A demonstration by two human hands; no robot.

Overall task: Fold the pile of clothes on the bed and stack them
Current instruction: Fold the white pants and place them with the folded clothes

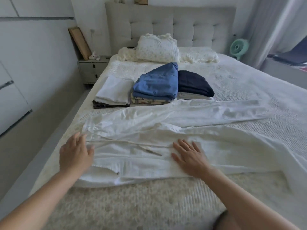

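A pair of white drawstring trousers (149,130) lies spread across the near half of the bed (249,83), waistband to the left, the two legs running off to the right and parting from each other. The cloth is thin and creased, and its drawstring (132,144) trails loose over the front. The left hand (75,152) is blurred at the waistband's end, fingers spread and relaxed; whether it touches the cloth I cannot tell. The right hand (189,155) lies flat on the trousers near the crotch, fingers straight and apart, gripping nothing.

Beyond the trousers stand three stacks of folded clothes, side by side. The left one has a white garment (114,90) on a dark one (109,105). The middle one has a blue garment (157,82) on a striped piece (147,100). The right one has a navy garment (194,83) on a grey piece (191,95).

At the tufted grey headboard (171,25) a flowered pillow (157,48) leans on two white pillows. A grey two-drawer nightstand (92,68) stands left of the bed, a small mint fan (239,47) to the right.
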